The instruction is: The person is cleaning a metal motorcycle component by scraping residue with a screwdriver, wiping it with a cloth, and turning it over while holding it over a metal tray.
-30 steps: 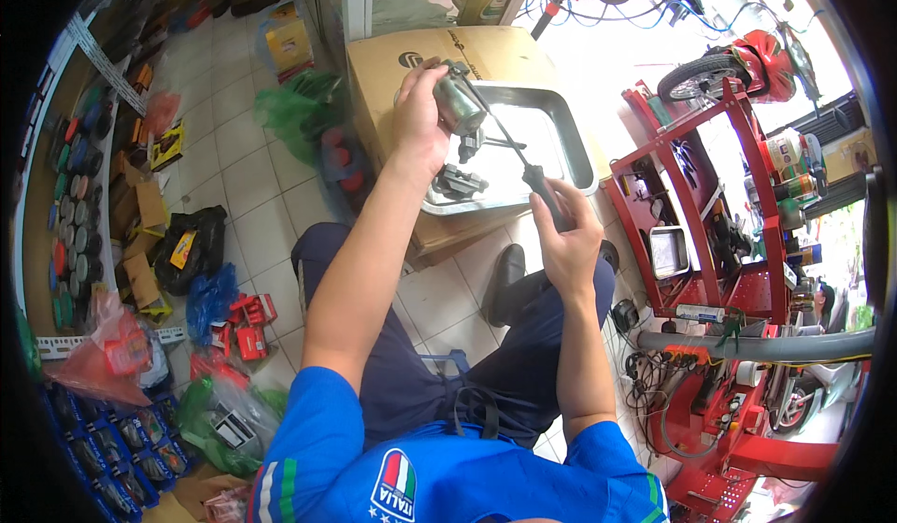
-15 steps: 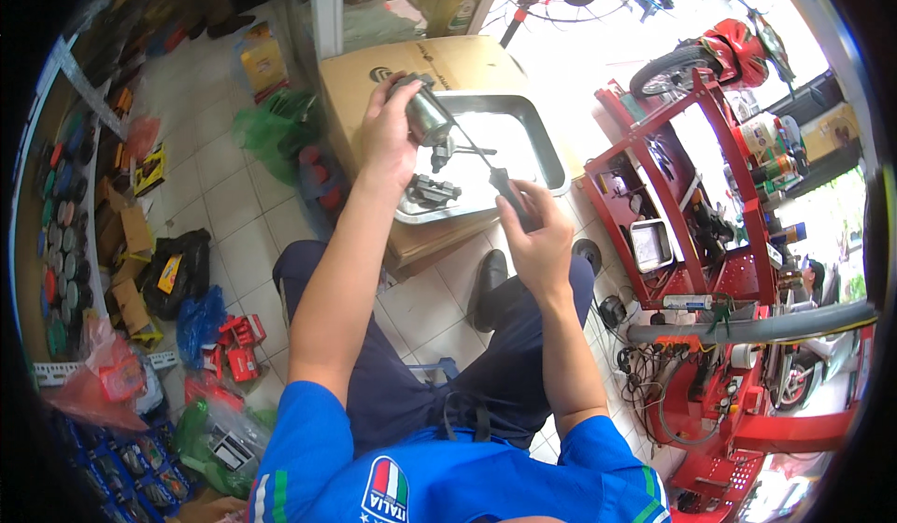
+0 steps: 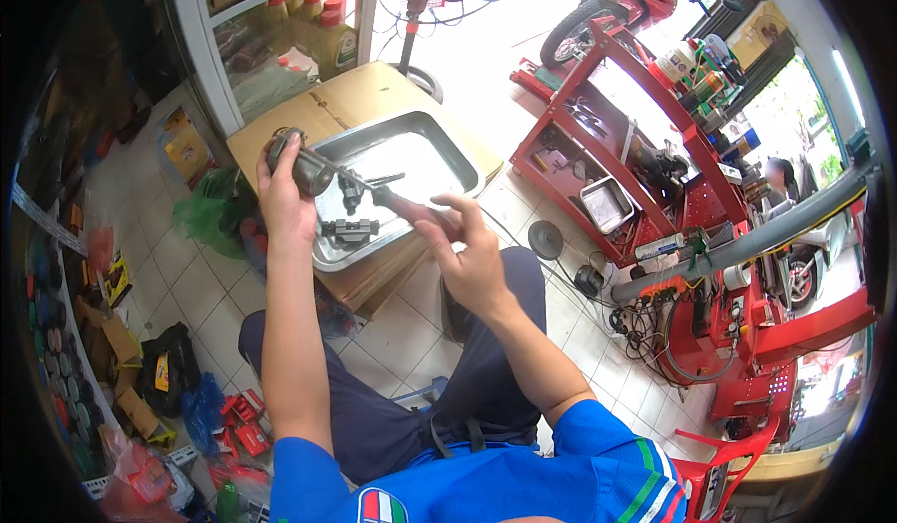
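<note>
My left hand (image 3: 286, 196) is closed around a dark metal cylinder (image 3: 312, 175) that looks like a small motor housing, tilted above the left side of a metal tray (image 3: 475, 179). In my right hand (image 3: 472, 257) is a screwdriver (image 3: 404, 207), gripped by its dark handle with some fingers lifted off. Its shaft runs up and left to the cylinder; whether the tip touches it I cannot tell. Inside the tray, below the cylinder, lie a grey metal part (image 3: 351, 232) and a darker part with a thin rod (image 3: 351, 194). The tray rests on a cardboard box (image 3: 280, 130).
A glass-fronted cabinet (image 3: 217, 56) with bottles stands behind the box. To the right are a red tool cart (image 3: 575, 102), a motorcycle wheel (image 3: 572, 37) and tangled cables (image 3: 645, 336). Bags and red packages (image 3: 245, 420) lie on the floor at left.
The head view has turned, so box and tray appear farther left and lower. The screwdriver lies flatter, and my right hand has loosened some fingers on its handle. My left hand keeps the cylinder.
</note>
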A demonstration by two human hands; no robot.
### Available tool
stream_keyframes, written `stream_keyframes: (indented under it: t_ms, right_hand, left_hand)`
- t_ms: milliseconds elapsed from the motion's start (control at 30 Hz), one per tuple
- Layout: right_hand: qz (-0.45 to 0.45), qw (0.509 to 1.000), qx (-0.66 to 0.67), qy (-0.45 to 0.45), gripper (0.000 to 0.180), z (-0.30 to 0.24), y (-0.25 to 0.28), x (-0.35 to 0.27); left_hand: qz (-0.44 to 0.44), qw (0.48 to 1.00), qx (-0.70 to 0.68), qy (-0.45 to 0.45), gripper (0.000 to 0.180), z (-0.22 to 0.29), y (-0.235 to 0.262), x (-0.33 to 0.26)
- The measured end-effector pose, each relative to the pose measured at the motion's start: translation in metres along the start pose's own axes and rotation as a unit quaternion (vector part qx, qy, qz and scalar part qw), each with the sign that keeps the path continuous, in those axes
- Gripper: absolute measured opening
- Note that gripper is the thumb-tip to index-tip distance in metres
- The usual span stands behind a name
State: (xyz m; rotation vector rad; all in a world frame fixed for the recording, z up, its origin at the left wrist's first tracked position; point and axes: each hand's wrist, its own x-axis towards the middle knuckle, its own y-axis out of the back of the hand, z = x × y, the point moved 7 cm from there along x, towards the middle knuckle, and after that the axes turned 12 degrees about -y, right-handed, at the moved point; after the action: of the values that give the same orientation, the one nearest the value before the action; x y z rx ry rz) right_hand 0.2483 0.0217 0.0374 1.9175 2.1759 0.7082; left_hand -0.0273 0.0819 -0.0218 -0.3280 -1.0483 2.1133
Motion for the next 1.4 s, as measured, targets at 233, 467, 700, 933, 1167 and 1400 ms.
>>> stream_keyframes:
  t_ms: [233, 467, 700, 933, 1167, 1400]
  right_hand:
    - [-0.079, 0.992, 0.091, -0.028, 0.035, 0.015, -0.018, 0.004]
    - [-0.204, 0.967, 0.137, -0.061, 0.046, 0.014, -0.012, 0.002]
    - [-0.113, 0.962, 0.129, -0.212, 0.040, 0.063, -0.028, 0.015]
    - [-0.179, 0.938, 0.280, -0.093, 0.042, 0.033, -0.015, 0.009]
    - [-0.140, 0.957, 0.172, -0.189, 0.048, 0.062, -0.023, 0.010]
    - [-0.071, 0.968, 0.232, -0.068, 0.040, 0.020, -0.010, 0.005]
  left_hand:
    - [0.016, 0.999, 0.023, -0.041, 0.045, -0.003, 0.009, 0.004]
    - [0.022, 0.999, 0.019, -0.043, 0.045, 0.014, 0.001, 0.001]
    - [0.035, 0.997, 0.036, -0.058, 0.048, 0.013, 0.002, -0.003]
    - [0.056, 0.996, 0.031, -0.063, 0.053, 0.021, 0.006, 0.000]
    - [0.047, 0.995, 0.049, -0.068, 0.055, 0.017, 0.000, -0.007]
    - [0.059, 0.995, 0.031, -0.077, 0.057, 0.018, 0.012, 0.003]
